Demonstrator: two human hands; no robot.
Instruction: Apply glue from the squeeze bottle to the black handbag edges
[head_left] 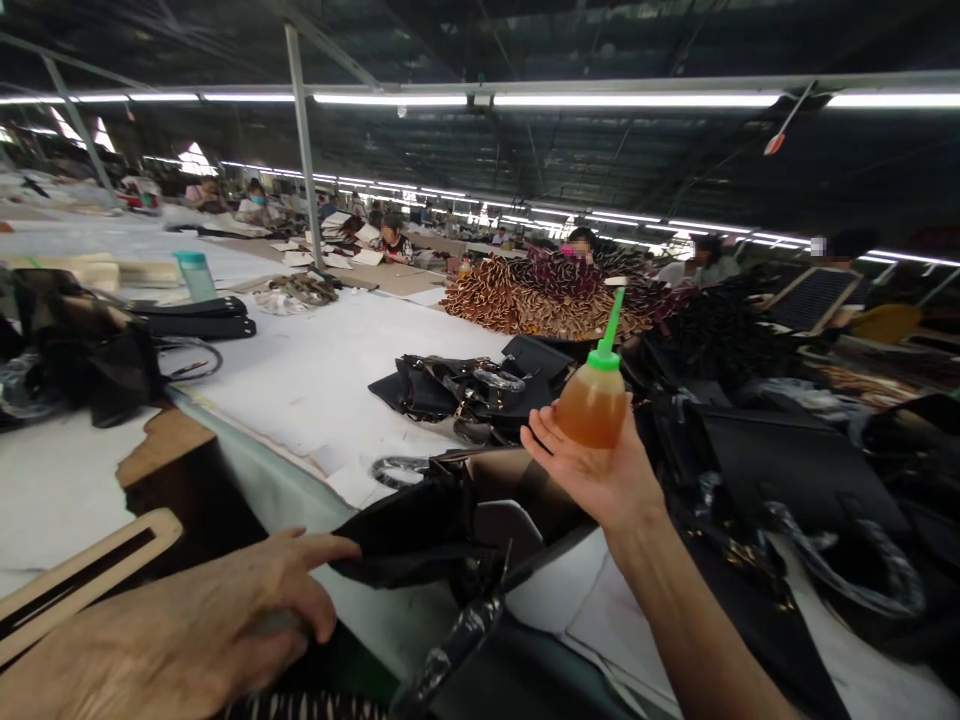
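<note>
My right hand point(600, 470) is raised over the table and closed around a small bottle point(594, 400) of amber liquid with a green cap and a long green nozzle pointing up. My left hand point(255, 610) lies low at the near left, forefinger stretched out and touching a black bag point(420, 530), the other fingers curled over something grey that I cannot make out. The black bag lies open in front of me with a brown lining panel point(510, 480) showing.
A long white-covered table point(315, 370) carries black bags point(465, 390), straps point(195, 320) and a heap of brown-and-gold pieces point(540, 295). More black bags point(795, 470) lie at the right. A wooden frame point(82, 575) sits at near left. Other people work at the far tables.
</note>
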